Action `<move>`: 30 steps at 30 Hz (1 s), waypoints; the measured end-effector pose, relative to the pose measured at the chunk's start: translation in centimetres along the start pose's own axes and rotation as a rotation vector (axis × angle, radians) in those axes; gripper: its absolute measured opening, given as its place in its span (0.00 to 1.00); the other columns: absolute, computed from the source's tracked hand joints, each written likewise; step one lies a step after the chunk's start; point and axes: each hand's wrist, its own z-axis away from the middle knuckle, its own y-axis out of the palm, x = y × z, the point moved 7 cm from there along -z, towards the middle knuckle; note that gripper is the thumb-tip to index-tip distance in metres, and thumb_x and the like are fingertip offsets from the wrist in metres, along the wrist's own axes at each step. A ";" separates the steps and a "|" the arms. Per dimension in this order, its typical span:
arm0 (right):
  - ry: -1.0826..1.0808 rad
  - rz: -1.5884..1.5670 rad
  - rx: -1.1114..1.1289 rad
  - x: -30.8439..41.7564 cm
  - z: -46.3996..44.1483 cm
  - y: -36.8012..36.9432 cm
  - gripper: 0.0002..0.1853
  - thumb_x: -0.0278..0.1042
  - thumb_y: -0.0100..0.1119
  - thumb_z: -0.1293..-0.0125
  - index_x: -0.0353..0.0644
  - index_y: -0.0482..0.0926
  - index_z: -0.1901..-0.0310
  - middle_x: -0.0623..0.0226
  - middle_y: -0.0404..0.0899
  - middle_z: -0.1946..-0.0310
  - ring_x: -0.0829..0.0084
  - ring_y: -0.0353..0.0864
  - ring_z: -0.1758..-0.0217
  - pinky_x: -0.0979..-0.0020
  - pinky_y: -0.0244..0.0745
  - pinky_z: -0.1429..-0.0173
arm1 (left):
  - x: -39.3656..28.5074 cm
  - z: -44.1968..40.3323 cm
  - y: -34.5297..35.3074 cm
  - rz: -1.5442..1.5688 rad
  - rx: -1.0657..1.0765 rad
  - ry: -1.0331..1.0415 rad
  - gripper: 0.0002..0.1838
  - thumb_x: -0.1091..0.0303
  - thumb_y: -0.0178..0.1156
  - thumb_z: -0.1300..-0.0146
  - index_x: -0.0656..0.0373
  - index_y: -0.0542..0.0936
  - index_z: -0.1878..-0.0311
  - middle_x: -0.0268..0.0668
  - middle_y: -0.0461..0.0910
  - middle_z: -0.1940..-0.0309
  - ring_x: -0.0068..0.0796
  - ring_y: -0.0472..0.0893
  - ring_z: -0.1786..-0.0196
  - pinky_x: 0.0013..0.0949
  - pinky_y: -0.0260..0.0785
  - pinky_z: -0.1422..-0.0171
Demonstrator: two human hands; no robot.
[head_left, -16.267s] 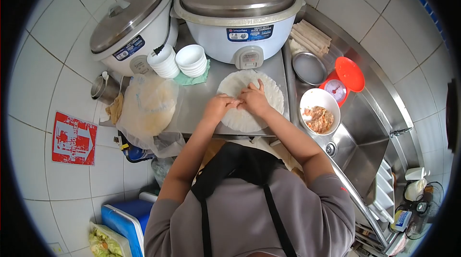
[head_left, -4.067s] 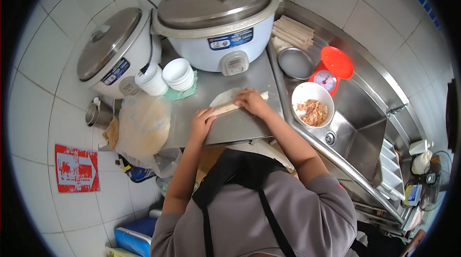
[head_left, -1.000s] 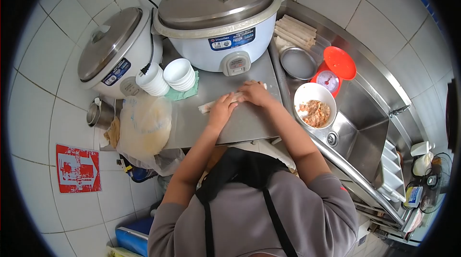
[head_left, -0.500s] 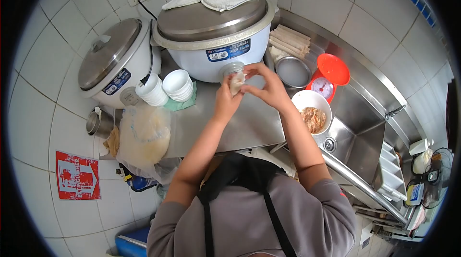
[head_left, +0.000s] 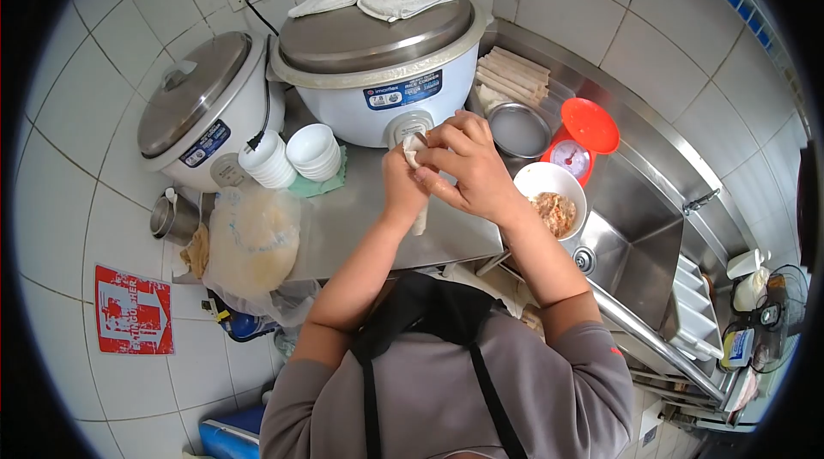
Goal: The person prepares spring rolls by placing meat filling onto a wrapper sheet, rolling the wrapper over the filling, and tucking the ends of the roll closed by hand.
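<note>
My left hand (head_left: 403, 183) is wrapped round a thin, off-white spring roll (head_left: 420, 223). Its lower end pokes out below my palm, above the steel counter (head_left: 360, 236). Fingers of my right hand (head_left: 468, 169) are bent and pinch at the roll's open-looking upper end by my left thumb. Part of the roll is hidden inside the hands. Similar pale rolls (head_left: 513, 73) lie stacked at the back right. Close to my right wrist stands a white bowl (head_left: 570, 178) with an orange-brown chopped filling (head_left: 554, 214).
Behind my hands stands a large rice cooker (head_left: 343, 107), with a second one (head_left: 202, 99) further left. White cups (head_left: 313, 152) and a plastic bag (head_left: 257, 236) sit left. A round metal pan (head_left: 519, 129), red scale (head_left: 573, 159) and sink (head_left: 639, 227) are right.
The roll now hangs lower through my left hand, its lower end showing. My right hand has turned over, bringing its fingers onto the upper end. The view has shifted slightly.
</note>
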 end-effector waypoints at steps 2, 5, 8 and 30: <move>-0.025 -0.018 0.144 0.1 -0.6 -0.1 0.11 0.37 0.63 0.46 0.44 0.82 0.62 0.66 0.73 0.62 0.64 0.67 0.50 0.58 0.60 0.42 | -0.9 0.4 0.1 -0.032 -0.002 0.084 0.07 0.75 0.61 0.50 0.64 0.77 0.67 0.33 0.79 0.76 0.23 0.77 0.74 0.27 0.69 0.69; -0.082 -0.263 0.311 -1.4 -1.0 -0.8 0.11 0.36 0.63 0.47 0.45 0.83 0.61 0.66 0.73 0.62 0.64 0.68 0.51 0.58 0.60 0.42 | 1.6 1.1 1.5 0.457 0.342 -0.331 0.06 0.75 0.63 0.50 0.63 0.76 0.71 0.32 0.76 0.80 0.20 0.73 0.82 0.25 0.65 0.78; -0.089 -0.567 0.394 -2.0 -2.4 -1.5 0.14 0.26 0.62 0.48 0.45 0.83 0.57 0.66 0.74 0.64 0.66 0.72 0.58 0.64 0.67 0.50 | -0.7 1.7 2.7 0.557 0.663 -0.389 0.07 0.76 0.61 0.46 0.64 0.75 0.64 0.30 0.69 0.88 0.19 0.67 0.88 0.27 0.63 0.81; -0.183 -0.106 0.760 0.7 -5.5 2.5 0.05 0.27 0.63 0.57 0.41 0.76 0.76 0.70 0.74 0.72 0.67 0.71 0.59 0.68 0.65 0.56 | -1.6 0.8 1.6 0.504 0.518 -0.327 0.06 0.79 0.60 0.46 0.62 0.73 0.65 0.28 0.68 0.87 0.16 0.63 0.90 0.21 0.53 0.87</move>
